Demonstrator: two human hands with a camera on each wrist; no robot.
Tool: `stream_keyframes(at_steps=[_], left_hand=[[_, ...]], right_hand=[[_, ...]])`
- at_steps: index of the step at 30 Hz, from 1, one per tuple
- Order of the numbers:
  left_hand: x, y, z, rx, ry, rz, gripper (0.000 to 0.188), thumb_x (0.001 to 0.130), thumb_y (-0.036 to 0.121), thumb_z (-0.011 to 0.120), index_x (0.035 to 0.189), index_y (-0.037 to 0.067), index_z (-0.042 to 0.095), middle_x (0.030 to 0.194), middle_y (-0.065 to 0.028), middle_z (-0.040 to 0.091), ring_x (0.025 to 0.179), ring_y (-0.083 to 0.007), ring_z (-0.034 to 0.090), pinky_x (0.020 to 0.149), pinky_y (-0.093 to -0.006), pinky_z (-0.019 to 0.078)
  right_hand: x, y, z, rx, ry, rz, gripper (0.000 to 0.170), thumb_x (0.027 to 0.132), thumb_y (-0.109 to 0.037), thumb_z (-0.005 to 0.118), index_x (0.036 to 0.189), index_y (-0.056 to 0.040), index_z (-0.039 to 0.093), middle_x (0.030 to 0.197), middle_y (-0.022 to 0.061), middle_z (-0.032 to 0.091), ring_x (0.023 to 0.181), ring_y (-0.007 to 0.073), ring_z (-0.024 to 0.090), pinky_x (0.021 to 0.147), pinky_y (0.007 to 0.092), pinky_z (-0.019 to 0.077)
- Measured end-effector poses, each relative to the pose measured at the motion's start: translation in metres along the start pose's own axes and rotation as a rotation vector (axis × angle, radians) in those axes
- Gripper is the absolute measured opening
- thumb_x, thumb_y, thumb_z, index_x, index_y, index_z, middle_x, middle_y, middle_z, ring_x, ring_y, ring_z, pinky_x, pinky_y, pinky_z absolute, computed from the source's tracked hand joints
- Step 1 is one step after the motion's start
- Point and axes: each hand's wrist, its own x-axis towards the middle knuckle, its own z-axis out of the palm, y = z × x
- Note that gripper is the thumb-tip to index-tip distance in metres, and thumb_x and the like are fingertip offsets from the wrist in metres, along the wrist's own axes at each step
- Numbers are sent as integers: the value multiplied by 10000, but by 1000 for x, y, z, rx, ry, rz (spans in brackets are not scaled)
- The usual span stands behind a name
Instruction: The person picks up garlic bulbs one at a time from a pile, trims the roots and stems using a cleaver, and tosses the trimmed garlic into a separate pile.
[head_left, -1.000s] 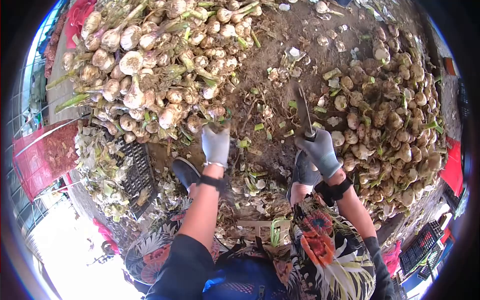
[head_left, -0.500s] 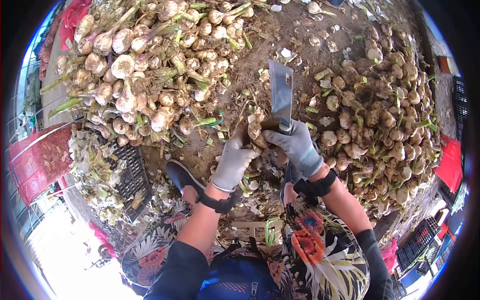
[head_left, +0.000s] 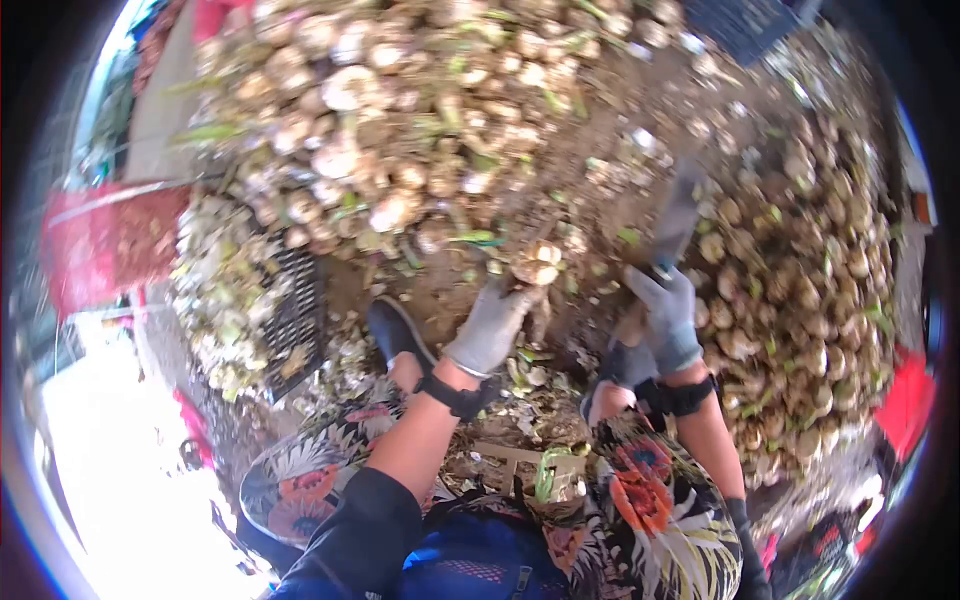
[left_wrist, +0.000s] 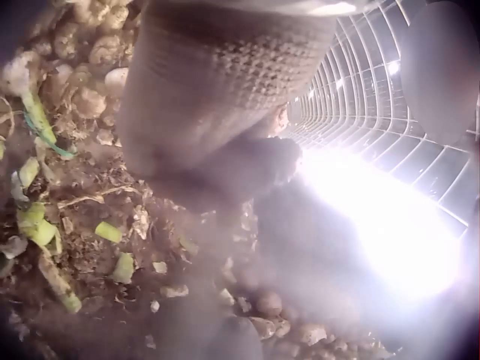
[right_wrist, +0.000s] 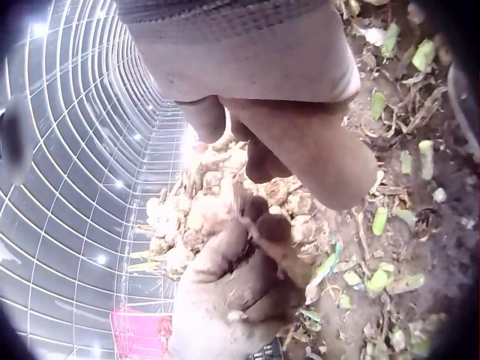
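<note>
My gloved left hand [head_left: 490,328] grips a garlic bulb [head_left: 540,262] in the head view, with the bulb's pale round end beyond the fingers and its stem pointing back toward me. The right hand [head_left: 664,312], also gloved, holds a knife [head_left: 678,215] by its handle; the broad blade points away from me and is blurred. A gap separates the two hands. In the right wrist view the left glove [right_wrist: 240,292] shows with fingers curled round the stem. The left wrist view is mostly filled by the left glove [left_wrist: 217,90], which hides the bulb.
A heap of garlic with long stems [head_left: 390,130] lies ahead on the left. Trimmed bulbs [head_left: 800,310] are piled on the right. Leafy scraps [head_left: 225,300] and a black crate [head_left: 297,325] stand at the left; cut stem pieces [right_wrist: 380,220] litter the ground.
The left hand came back from near the heap and both hands met at a garlic bulb. Now the right hand has moved away rightward with the knife; the head view has shifted.
</note>
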Motion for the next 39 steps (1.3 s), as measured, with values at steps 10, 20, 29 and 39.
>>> stream_keyframes(at_steps=[10,20,29,39], left_hand=[[-52,-14,-61,619,266,-19,352,895,288,727,1065,-16,680,888,-135,715,817,-145,637,777,-319,511],[57,132,102,579,-110,744,453,972,342,659,1246,-5,556,1086,-141,662,946,-220,657,849,-374,547],[53,7,39,226,363,12,260,899,233,594,743,29,552,780,-84,571,578,-174,573,582,-314,513],[112,-98,-172,67,1130,-130,477,781,258,817,1084,-29,585,878,-103,703,670,-179,630,596,-334,506]], right_hand=[[29,105,-18,29,-41,5,71,836,5,743,896,19,706,821,-14,684,715,64,574,639,240,495],[17,102,-16,72,13,16,103,839,15,738,938,4,709,869,7,692,754,96,602,691,250,510],[6,79,-17,106,-1,85,92,874,-97,726,945,-41,711,723,-64,603,570,41,489,507,221,364],[13,74,-22,34,-105,176,129,869,-51,728,975,19,701,861,10,695,734,86,612,669,247,498]])
